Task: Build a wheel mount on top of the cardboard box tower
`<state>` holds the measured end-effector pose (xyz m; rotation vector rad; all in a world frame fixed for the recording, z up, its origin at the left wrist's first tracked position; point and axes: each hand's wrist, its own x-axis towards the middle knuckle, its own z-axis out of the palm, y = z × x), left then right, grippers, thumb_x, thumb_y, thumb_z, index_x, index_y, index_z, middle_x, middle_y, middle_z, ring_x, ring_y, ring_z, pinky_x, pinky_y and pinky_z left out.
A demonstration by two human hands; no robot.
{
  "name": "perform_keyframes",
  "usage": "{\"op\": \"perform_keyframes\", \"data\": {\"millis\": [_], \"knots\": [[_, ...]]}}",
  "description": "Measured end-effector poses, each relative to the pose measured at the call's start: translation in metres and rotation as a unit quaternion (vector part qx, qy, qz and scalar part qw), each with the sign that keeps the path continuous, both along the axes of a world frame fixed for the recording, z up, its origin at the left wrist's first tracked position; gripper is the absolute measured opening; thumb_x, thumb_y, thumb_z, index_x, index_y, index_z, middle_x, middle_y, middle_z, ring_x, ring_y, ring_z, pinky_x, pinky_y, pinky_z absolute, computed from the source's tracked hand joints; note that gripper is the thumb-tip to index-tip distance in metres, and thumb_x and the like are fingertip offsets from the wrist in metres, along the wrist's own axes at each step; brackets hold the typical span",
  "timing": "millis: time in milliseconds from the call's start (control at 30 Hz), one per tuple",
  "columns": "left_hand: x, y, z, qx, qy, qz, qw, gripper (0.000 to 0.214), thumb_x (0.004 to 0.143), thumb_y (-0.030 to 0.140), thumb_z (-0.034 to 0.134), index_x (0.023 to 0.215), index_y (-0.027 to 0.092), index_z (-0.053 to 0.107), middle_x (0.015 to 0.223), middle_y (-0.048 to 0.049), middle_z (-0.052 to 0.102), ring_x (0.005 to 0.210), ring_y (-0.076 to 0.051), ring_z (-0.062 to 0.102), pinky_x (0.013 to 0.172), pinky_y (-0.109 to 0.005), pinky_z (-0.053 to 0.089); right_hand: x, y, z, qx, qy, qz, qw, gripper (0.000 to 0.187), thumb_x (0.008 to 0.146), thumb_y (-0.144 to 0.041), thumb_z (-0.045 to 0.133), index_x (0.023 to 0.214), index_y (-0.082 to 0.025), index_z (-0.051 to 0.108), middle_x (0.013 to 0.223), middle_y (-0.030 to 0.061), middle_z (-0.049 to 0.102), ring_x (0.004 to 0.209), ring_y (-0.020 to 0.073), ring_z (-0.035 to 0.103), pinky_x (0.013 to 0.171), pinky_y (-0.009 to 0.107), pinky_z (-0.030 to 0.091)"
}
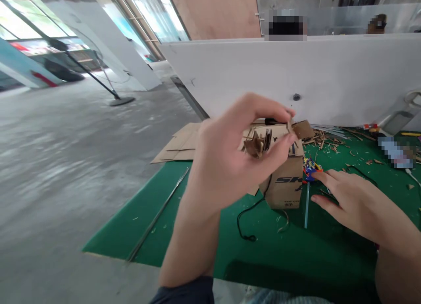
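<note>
My left hand (226,159) is raised at the centre, its thumb and fingertips pinched on a small brown piece of cardboard (289,125). Behind it stands a cardboard box (283,191) with printed lettering, partly hidden by the hand; brown cardboard pieces (255,145) show at its top. Lower right, my right hand (348,199) reaches in with thumb and fingers apart. Its fingertips are at a small blue, red and yellow bundle (309,169), whose kind I cannot make out. A pale blue thin stick (307,205) lies just below that bundle.
The green tabletop (296,264) carries a black cord (241,225), a long thin rod (158,216), flat cardboard (180,142) and scattered brown strips (324,139). A phone-like object (396,151) lies at right. A white partition (246,76) closes off the back; heads show beyond it.
</note>
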<state>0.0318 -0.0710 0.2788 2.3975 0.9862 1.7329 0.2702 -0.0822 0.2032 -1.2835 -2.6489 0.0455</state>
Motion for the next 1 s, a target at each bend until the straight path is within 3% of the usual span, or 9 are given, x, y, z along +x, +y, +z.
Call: {"op": "perform_keyframes", "data": {"millis": [133, 267, 333, 433, 533, 600, 733, 867, 1000], "knots": [[-0.002, 0.008, 0.022, -0.095, 0.142, 0.017, 0.985, 0.009, 0.085, 0.022, 0.071, 0.092, 0.025, 0.065, 0.096, 0.0000, 0.076, 0.090, -0.019, 0.073, 0.073, -0.031, 0.056, 0.004, -0.001, -0.003, 0.010, 0.005, -0.016, 1.000, 0.026, 0.098, -0.039, 0.052, 0.117, -0.025, 0.063, 0.108, 0.0069, 0.071, 0.091, 0.0261, 0.069, 0.069, 0.038, 0.051], [0.000, 0.011, 0.032, -0.134, 0.207, 0.015, 0.969, 0.004, 0.087, 0.020, 0.066, 0.091, 0.023, 0.064, 0.093, 0.0035, 0.074, 0.082, -0.014, 0.070, 0.074, -0.028, 0.055, 0.004, 0.002, 0.002, 0.061, 0.029, -0.015, 0.998, 0.028, 0.098, -0.041, 0.052, 0.119, -0.025, 0.062, 0.109, 0.0076, 0.073, 0.092, 0.0284, 0.070, 0.071, 0.042, 0.054], [0.000, 0.013, 0.034, -0.148, 0.217, -0.006, 0.965, 0.004, 0.088, 0.020, 0.065, 0.091, 0.022, 0.064, 0.094, 0.0044, 0.073, 0.089, -0.014, 0.071, 0.079, -0.028, 0.056, 0.000, 0.004, 0.005, 0.116, 0.087, -0.028, 0.989, 0.032, 0.098, -0.041, 0.053, 0.124, -0.023, 0.060, 0.113, 0.0100, 0.072, 0.098, 0.0299, 0.070, 0.078, 0.045, 0.055], [-0.001, 0.016, 0.038, -0.175, 0.231, -0.038, 0.956, 0.006, 0.087, 0.018, 0.065, 0.092, 0.021, 0.063, 0.097, 0.0038, 0.073, 0.101, -0.014, 0.071, 0.087, -0.027, 0.056, -0.011, 0.008, 0.008, 0.174, 0.253, -0.042, 0.951, 0.041, 0.096, -0.036, 0.057, 0.134, -0.023, 0.052, 0.123, 0.0121, 0.069, 0.112, 0.0289, 0.066, 0.093, 0.048, 0.054], [-0.004, 0.020, 0.042, -0.200, 0.246, -0.053, 0.947, 0.007, 0.086, 0.020, 0.065, 0.092, 0.021, 0.063, 0.098, 0.0022, 0.074, 0.102, -0.016, 0.072, 0.086, -0.027, 0.058, -0.026, 0.014, 0.014, 0.142, 0.398, -0.007, 0.906, 0.054, 0.092, -0.037, 0.063, 0.142, -0.027, 0.043, 0.132, 0.0114, 0.063, 0.124, 0.0279, 0.061, 0.102, 0.050, 0.052], [-0.005, 0.024, 0.044, -0.196, 0.245, -0.068, 0.947, 0.006, 0.086, 0.023, 0.066, 0.090, 0.022, 0.063, 0.095, 0.0021, 0.074, 0.099, -0.018, 0.074, 0.082, -0.028, 0.060, -0.036, 0.019, 0.020, 0.103, 0.434, 0.021, 0.895, 0.060, 0.091, -0.041, 0.065, 0.144, -0.029, 0.039, 0.135, 0.0109, 0.061, 0.129, 0.0283, 0.059, 0.104, 0.051, 0.052], [-0.006, 0.031, 0.045, -0.174, 0.195, -0.116, 0.958, 0.009, 0.076, 0.025, 0.076, 0.080, 0.024, 0.068, 0.083, 0.0018, 0.073, 0.087, -0.022, 0.076, 0.073, -0.032, 0.062, -0.050, 0.030, 0.031, 0.040, 0.421, 0.039, 0.905, 0.057, 0.093, -0.037, 0.062, 0.143, -0.027, 0.037, 0.132, 0.0099, 0.065, 0.129, 0.0256, 0.059, 0.101, 0.046, 0.055], [-0.007, 0.034, 0.042, -0.197, 0.077, -0.120, 0.970, 0.022, 0.062, 0.026, 0.089, 0.070, 0.023, 0.068, 0.073, 0.0011, 0.071, 0.076, -0.023, 0.075, 0.070, -0.034, 0.062, -0.055, 0.037, 0.031, -0.014, 0.450, 0.054, 0.891, 0.050, 0.094, -0.034, 0.061, 0.138, -0.025, 0.041, 0.116, 0.0081, 0.072, 0.116, 0.0236, 0.066, 0.092, 0.043, 0.059], [-0.008, 0.034, 0.037, -0.165, 0.126, -0.102, 0.973, 0.020, 0.068, 0.033, 0.086, 0.072, 0.023, 0.069, 0.074, 0.0009, 0.070, 0.074, -0.022, 0.074, 0.067, -0.032, 0.061, -0.056, 0.040, 0.027, -0.033, 0.456, 0.048, 0.888, 0.048, 0.094, -0.038, 0.061, 0.137, -0.029, 0.043, 0.121, 0.0077, 0.070, 0.120, 0.0260, 0.065, 0.094, 0.047, 0.058]]}}
